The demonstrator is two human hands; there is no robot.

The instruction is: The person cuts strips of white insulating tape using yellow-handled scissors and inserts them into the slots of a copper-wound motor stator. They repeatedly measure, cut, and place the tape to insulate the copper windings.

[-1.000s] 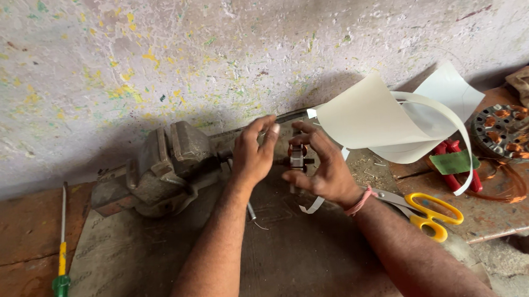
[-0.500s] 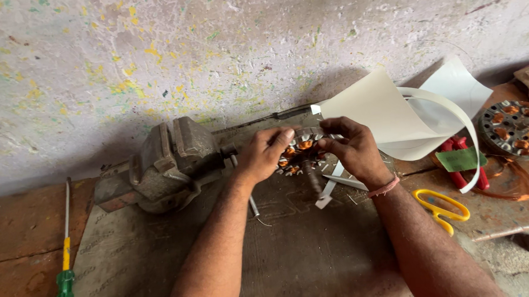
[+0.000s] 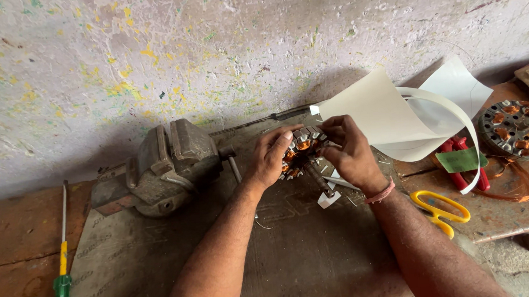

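Note:
Both of my hands hold a small round motor stator [image 3: 302, 150] with copper windings and a short shaft, just above the worn bench. My left hand [image 3: 270, 157] grips its left rim with thumb and fingers. From the right, my right hand [image 3: 348, 151] pinches its top edge, a red band on the wrist. Much of the stator is hidden behind my fingers.
A grey bench vise [image 3: 155, 167] sits left of my hands. Curled white sheets [image 3: 391, 116] lie behind my right hand. Yellow scissors [image 3: 442, 208], red-handled pliers [image 3: 461, 167] and a second wound stator [image 3: 514, 128] are at the right. A green screwdriver [image 3: 61, 283] lies far left.
The view has shifted and closed in. My hands turned the stator so its copper windings now face up, and my right hand moved from below it to its top right edge.

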